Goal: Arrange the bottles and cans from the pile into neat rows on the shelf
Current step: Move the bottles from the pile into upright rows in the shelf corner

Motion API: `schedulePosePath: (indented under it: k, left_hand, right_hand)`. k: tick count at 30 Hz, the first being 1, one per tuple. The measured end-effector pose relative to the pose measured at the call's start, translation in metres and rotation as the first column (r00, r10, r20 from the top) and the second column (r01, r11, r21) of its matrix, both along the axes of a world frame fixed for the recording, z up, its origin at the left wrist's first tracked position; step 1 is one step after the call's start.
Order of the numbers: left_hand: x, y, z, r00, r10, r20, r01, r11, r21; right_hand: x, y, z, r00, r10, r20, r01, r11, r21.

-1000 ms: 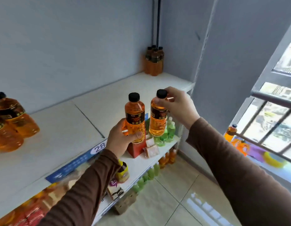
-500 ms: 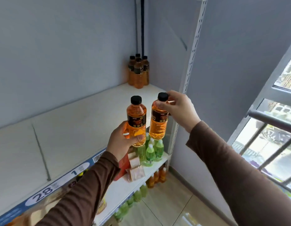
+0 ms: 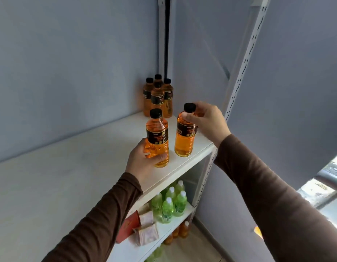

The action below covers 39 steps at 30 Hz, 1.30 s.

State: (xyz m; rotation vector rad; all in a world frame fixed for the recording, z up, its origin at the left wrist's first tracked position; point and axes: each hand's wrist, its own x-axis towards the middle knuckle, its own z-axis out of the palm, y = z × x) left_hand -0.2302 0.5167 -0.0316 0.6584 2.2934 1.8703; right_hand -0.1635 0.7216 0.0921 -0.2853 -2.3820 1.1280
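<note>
Standing near the front lip of the white top shelf (image 3: 73, 176), two orange bottles sit side by side with a small gap between them; the left hand (image 3: 143, 163) is wrapped round the lower body of the left bottle (image 3: 157, 140), thumb across its front, and the right hand (image 3: 207, 121) pinches the neck of the right bottle (image 3: 184, 137) just under its black cap; the right bottle is close to the shelf's right end and the slotted white upright (image 3: 241, 76); behind them, a cluster of four matching bottles (image 3: 157, 97) stands in the back corner against the grey wall, with bare shelf between the two groups and a long open stretch of shelf running away to the left; half a second ago both bottles were held out in front of the shelf edge, above the lower tiers, whereas now they are over the top board with their bases at or on it, and the view has swung closer to the corner; whether either base is fully down I cannot tell; below, green bottles (image 3: 171, 205) and a red box (image 3: 129, 225) with pale packets show on a lower shelf, partly cut off by the board above and the left sleeve; the orange bottles lower still are mostly hidden.
</note>
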Motion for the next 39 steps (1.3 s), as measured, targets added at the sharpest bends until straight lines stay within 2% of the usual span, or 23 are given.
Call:
schedulePosePath:
  k: [8,12,21,26,29,34,36,39]
  left_hand:
    - [-0.061,0.066,-0.008,0.987,0.156,0.046,-0.156,0.988,0.0]
    - [-0.089,0.103,-0.011,0.967,0.245,0.067,-0.244,0.969,-0.024]
    - [-0.137,0.149,-0.019,0.908,0.417,0.045,-0.412,0.907,-0.086]
    - [-0.152,0.156,-0.023,0.9,0.436,-0.014,-0.434,0.891,-0.135]
    - [-0.157,0.159,-0.027,0.904,0.428,-0.001,-0.425,0.896,-0.13]
    - [-0.159,0.158,-0.029,0.906,0.422,-0.028,-0.422,0.898,-0.128]
    - [-0.158,0.156,-0.031,0.911,0.407,-0.072,-0.413,0.892,-0.185]
    - [-0.158,0.152,-0.036,0.924,0.37,-0.1,-0.383,0.891,-0.242]
  right_hand:
    - [-0.105,0.072,-0.009,0.998,0.067,-0.003,-0.068,0.995,-0.07]
    - [-0.155,0.099,-0.019,0.986,0.163,0.022,-0.16,0.982,-0.096]
    - [-0.22,0.119,-0.031,0.988,0.143,0.06,-0.144,0.99,0.012]
    - [-0.232,0.12,-0.033,0.98,0.176,0.091,-0.18,0.983,0.031]
    - [-0.235,0.12,-0.03,0.985,0.166,0.053,-0.171,0.981,0.095]
    - [-0.232,0.122,-0.017,0.981,0.145,0.128,-0.177,0.939,0.295]
    - [-0.231,0.123,-0.009,0.978,0.133,0.158,-0.19,0.881,0.434]
    - [-0.232,0.124,0.005,0.976,0.129,0.174,-0.212,0.742,0.636]
